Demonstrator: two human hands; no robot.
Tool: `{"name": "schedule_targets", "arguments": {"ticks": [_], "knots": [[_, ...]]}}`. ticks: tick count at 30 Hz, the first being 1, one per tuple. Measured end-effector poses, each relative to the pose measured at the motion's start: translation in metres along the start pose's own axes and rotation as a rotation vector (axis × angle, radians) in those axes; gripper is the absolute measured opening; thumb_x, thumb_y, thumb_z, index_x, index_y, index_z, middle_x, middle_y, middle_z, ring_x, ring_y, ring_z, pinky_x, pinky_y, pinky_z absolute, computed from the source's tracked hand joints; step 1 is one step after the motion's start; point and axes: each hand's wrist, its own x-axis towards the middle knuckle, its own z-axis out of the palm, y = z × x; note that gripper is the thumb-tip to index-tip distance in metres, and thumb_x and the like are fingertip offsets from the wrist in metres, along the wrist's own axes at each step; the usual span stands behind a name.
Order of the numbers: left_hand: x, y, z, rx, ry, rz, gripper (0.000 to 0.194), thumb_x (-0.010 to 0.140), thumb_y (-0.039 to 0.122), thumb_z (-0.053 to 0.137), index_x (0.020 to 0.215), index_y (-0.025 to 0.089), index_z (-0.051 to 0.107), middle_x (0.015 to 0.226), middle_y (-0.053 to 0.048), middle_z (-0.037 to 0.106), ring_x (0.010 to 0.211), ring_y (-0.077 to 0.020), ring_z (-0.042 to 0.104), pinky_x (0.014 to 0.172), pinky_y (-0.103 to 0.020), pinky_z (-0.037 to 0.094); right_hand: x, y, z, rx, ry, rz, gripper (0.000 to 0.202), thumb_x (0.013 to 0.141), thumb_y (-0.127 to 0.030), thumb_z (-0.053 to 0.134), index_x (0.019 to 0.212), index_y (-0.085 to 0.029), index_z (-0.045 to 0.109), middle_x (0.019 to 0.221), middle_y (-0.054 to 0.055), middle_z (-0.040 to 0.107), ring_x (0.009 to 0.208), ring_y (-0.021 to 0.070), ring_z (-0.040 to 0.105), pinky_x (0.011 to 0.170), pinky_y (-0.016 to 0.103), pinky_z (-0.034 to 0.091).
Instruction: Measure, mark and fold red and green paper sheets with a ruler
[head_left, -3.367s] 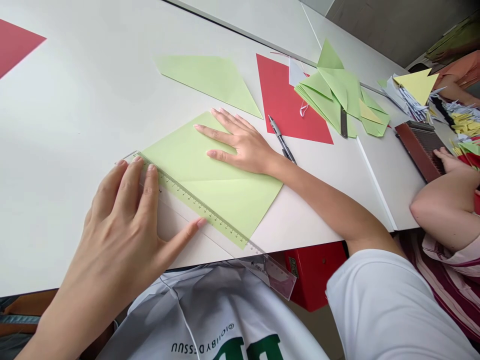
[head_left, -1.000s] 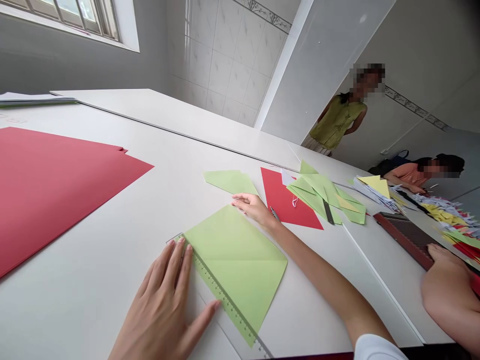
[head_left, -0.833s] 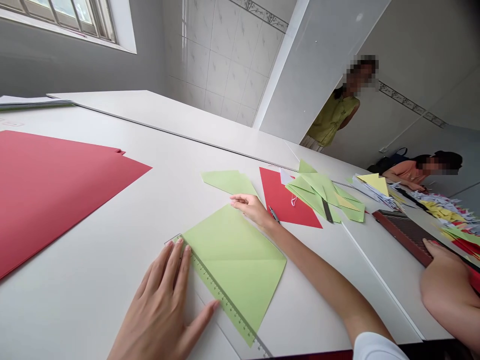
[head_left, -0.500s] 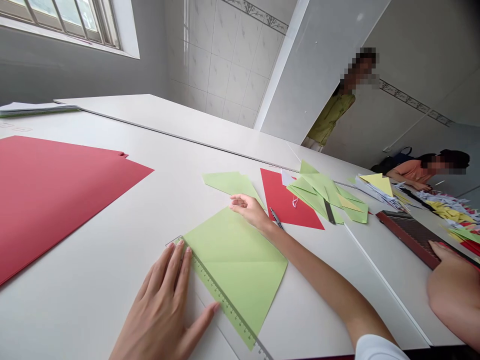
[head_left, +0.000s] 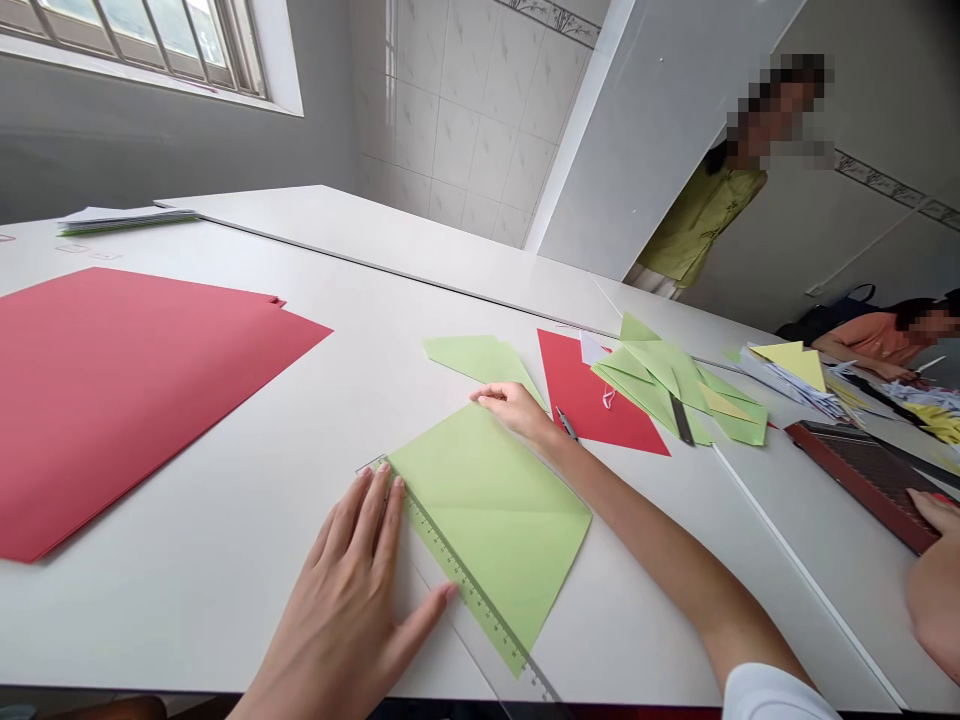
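Observation:
A light green sheet of paper (head_left: 502,530) with a faint crease lies flat on the white table. Along its near-left edge runs a clear plastic ruler (head_left: 459,570). My left hand (head_left: 349,590) presses on the ruler's far end, fingers stretched out and thumb spread against its side. At the sheet's far corner is my right hand (head_left: 517,408), its fingertips pinched together on the paper. A smaller green piece (head_left: 484,360) lies just beyond that hand. Beside my right forearm, a grey pen or knife (head_left: 567,424) rests on a red sheet (head_left: 570,390).
Large red sheets (head_left: 150,390) lie stacked at left. Green cut pieces (head_left: 660,375) and a dark strip (head_left: 681,420) are piled at right. Another person's hand (head_left: 937,512) rests on a reddish-brown board (head_left: 862,480). Two people are farther back.
My right fingers have closed together at the sheet's far corner. My left hand stays on the ruler. The whole view has shifted, so things appear farther right.

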Motion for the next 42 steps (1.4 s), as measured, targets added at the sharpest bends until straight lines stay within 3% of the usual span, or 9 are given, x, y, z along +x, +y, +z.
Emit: {"name": "schedule_targets", "arguments": {"ticks": [5,15,25,34,38,42], "knots": [[0.0,0.0,0.001,-0.019,-0.007,-0.008,0.098,0.087,0.071,0.045,0.154,0.005,0.02,0.155,-0.023,0.036,0.143,-0.0391,0.035,0.106,-0.049,0.042,0.007,0.006,-0.006,-0.085,0.019,-0.022,0.021,0.098,-0.034,0.06,0.105,-0.015,0.066,0.113,0.007,0.068,0.1,0.0187,0.066,0.09,0.04,0.054],[-0.003,0.0,0.002,-0.012,0.004,-0.012,0.1,0.087,0.073,0.045,0.154,0.003,0.02,0.154,-0.024,0.036,0.143,-0.0399,0.035,0.106,-0.049,0.042,0.01,0.007,-0.008,-0.259,-0.02,-0.109,0.026,0.098,-0.039,0.059,0.095,-0.015,0.066,0.089,0.001,0.067,0.074,0.0129,0.063,0.071,0.031,0.054],[0.001,0.0,0.0,0.01,-0.01,0.002,0.099,0.087,0.073,0.044,0.152,0.002,0.023,0.153,-0.025,0.037,0.143,-0.0395,0.035,0.105,-0.049,0.044,0.008,0.004,-0.007,-0.319,0.057,-0.161,0.023,0.096,-0.038,0.06,0.092,-0.016,0.065,0.097,0.003,0.066,0.083,0.0145,0.062,0.08,0.034,0.052],[0.001,0.001,-0.002,0.012,-0.019,0.008,0.098,0.087,0.073,0.045,0.151,0.002,0.025,0.153,-0.024,0.037,0.143,-0.0396,0.035,0.106,-0.049,0.043,0.009,0.005,-0.011,-0.093,-0.018,-0.127,0.033,0.098,-0.044,0.054,0.082,-0.016,0.06,0.072,-0.003,0.059,0.06,0.0102,0.055,0.06,0.025,0.048],[0.0,0.001,-0.001,0.014,-0.015,0.005,0.099,0.087,0.073,0.044,0.151,0.001,0.025,0.153,-0.025,0.037,0.142,-0.0399,0.035,0.107,-0.049,0.041,0.004,0.005,-0.015,0.089,-0.058,-0.116,0.026,0.1,-0.039,0.04,0.092,-0.02,0.057,0.083,0.001,0.069,0.071,0.0129,0.065,0.066,0.026,0.051],[0.001,0.0,-0.001,0.016,-0.012,0.013,0.098,0.087,0.072,0.044,0.15,0.0,0.027,0.153,-0.025,0.037,0.142,-0.0403,0.036,0.107,-0.049,0.04,-0.002,0.005,-0.018,0.182,-0.127,-0.114,0.031,0.098,-0.039,0.039,0.109,-0.02,0.061,0.099,0.006,0.074,0.084,0.0152,0.07,0.075,0.027,0.055]]}}
